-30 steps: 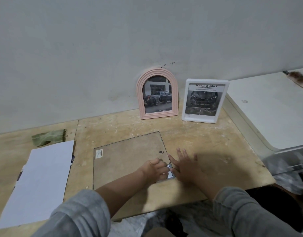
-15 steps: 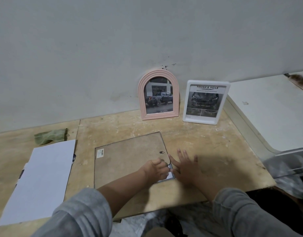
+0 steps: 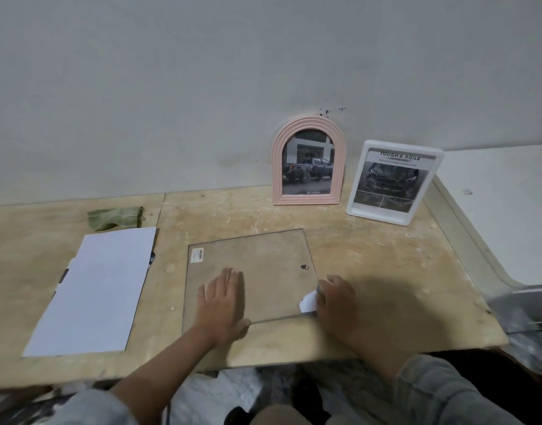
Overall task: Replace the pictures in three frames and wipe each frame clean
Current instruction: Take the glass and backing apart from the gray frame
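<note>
The left hand (image 3: 222,297) is laid flat, fingers together, on the face-down frame (image 3: 248,271); a white paper corner (image 3: 308,302) at 4 o'clock is pinched by the right hand (image 3: 337,305).

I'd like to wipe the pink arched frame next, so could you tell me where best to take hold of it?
Probably grip the pink arched frame by its two straight side rails, coming from the front. It stands upright by the wall, so its back is shut off.

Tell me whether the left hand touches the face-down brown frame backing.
Touching: the head view shows the left hand lying flat on the brown backing board.
</note>
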`<action>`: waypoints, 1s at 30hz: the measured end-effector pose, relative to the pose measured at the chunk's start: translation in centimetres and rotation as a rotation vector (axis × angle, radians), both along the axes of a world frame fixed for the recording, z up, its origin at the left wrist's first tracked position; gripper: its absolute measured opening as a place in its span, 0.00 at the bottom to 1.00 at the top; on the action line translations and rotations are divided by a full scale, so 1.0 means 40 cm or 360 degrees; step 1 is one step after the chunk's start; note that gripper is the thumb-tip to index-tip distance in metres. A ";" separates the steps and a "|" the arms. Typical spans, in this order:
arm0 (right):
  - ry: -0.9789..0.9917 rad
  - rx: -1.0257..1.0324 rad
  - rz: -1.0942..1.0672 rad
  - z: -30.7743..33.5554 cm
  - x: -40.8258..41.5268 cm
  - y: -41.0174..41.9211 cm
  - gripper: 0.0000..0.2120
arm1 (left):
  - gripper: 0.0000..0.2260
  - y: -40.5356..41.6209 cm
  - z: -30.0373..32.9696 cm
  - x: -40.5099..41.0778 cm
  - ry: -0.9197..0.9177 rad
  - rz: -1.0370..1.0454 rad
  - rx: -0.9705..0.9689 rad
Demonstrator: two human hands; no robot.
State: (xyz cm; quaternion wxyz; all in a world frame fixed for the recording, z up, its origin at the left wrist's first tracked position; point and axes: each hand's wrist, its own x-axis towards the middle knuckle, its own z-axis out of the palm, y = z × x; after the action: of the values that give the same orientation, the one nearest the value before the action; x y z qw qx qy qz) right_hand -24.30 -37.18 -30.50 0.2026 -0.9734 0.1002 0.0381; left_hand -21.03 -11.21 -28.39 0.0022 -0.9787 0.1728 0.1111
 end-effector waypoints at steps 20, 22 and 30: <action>0.0642 0.0113 -0.0571 0.104 -0.006 0.254 0.21 | 0.51 0.174 0.011 -0.034 0.0262 0.0707 -0.0853; 0.0637 0.0142 -0.0625 0.107 0.011 0.241 0.19 | 0.50 0.175 0.009 -0.033 0.0243 0.0677 -0.0863; 0.0464 0.0260 -0.0645 0.098 0.012 0.221 0.12 | 0.51 0.180 0.005 -0.022 0.0222 0.0624 -0.0847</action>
State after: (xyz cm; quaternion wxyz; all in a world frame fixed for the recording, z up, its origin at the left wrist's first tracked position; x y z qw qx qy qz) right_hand -23.81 -28.36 -26.59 0.2675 -0.8981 0.3178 0.1445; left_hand -21.92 -4.02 -28.17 -0.2866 -0.9496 0.0039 0.1272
